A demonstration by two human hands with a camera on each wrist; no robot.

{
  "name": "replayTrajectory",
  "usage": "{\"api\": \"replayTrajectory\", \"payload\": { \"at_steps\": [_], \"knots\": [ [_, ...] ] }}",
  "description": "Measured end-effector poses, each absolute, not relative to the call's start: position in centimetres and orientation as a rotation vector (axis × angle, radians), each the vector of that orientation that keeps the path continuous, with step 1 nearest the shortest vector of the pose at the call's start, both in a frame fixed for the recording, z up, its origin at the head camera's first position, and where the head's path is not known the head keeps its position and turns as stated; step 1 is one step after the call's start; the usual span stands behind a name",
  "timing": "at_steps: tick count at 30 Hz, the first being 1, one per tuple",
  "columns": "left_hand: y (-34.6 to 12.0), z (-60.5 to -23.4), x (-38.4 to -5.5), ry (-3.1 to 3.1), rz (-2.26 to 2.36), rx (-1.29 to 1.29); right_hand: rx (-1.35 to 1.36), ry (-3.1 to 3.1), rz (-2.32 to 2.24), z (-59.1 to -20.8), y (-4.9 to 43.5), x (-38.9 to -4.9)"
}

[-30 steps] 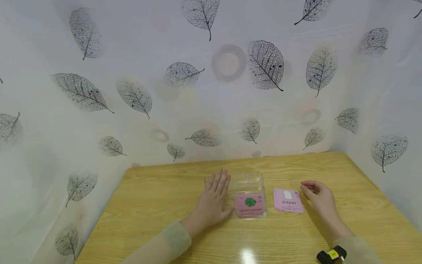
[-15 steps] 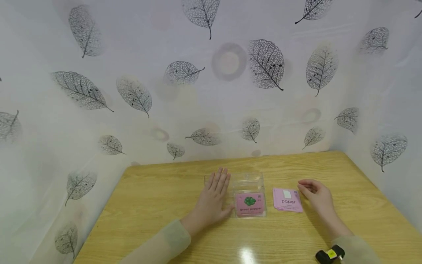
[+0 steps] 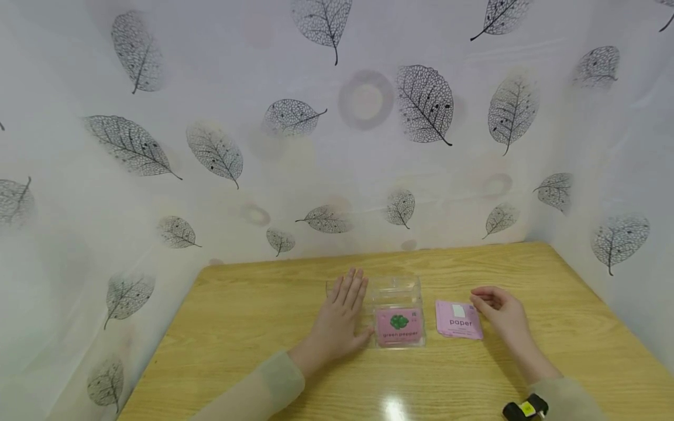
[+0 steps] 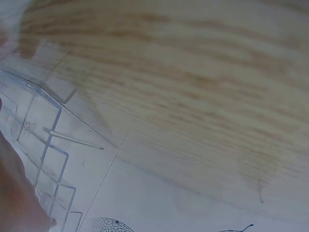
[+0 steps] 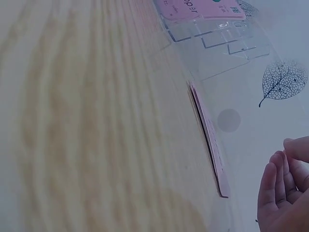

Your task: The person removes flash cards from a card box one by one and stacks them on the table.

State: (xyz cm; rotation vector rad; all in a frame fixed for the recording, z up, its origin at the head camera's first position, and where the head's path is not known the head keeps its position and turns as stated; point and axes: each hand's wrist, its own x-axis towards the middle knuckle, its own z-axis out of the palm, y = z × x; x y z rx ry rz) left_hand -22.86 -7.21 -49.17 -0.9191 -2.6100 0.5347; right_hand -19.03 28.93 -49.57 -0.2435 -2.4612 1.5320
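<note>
A clear stepped card holder [image 3: 395,297] stands mid-table, a pink "green pepper" card [image 3: 388,320] in its front slot. My left hand [image 3: 337,324] lies along the holder's left side, fingers straight and thumb by the front corner. In the left wrist view this hand [image 4: 14,193] is beside the clear steps [image 4: 58,150]. To the holder's right lies a stack of pink cards [image 3: 458,321], "paper" on top. At its upper right corner are the fingertips of my right hand [image 3: 508,318]. The right wrist view shows this hand [image 5: 285,200] loosely curled, holding nothing, apart from the stack's edge [image 5: 208,140].
The wooden table [image 3: 237,327] is backed on its far side and flanks by a pale leaf-printed curtain [image 3: 337,158]. A black device with a yellow label [image 3: 526,407] sits at my right wrist.
My right hand has drifted slightly left, its fingertips closer to the card stack. The left hand, the holder and the cards have stayed put.
</note>
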Motion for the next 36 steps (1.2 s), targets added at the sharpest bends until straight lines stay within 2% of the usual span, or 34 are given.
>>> {"api": "replayTrajectory", "payload": {
  "at_steps": [36],
  "knots": [
    [-7.2, -49.1, -22.7, -2.597, 0.566, -0.911, -0.158, -2.486, 1.621, -47.6, 25.9, -18.3]
  ]
}}
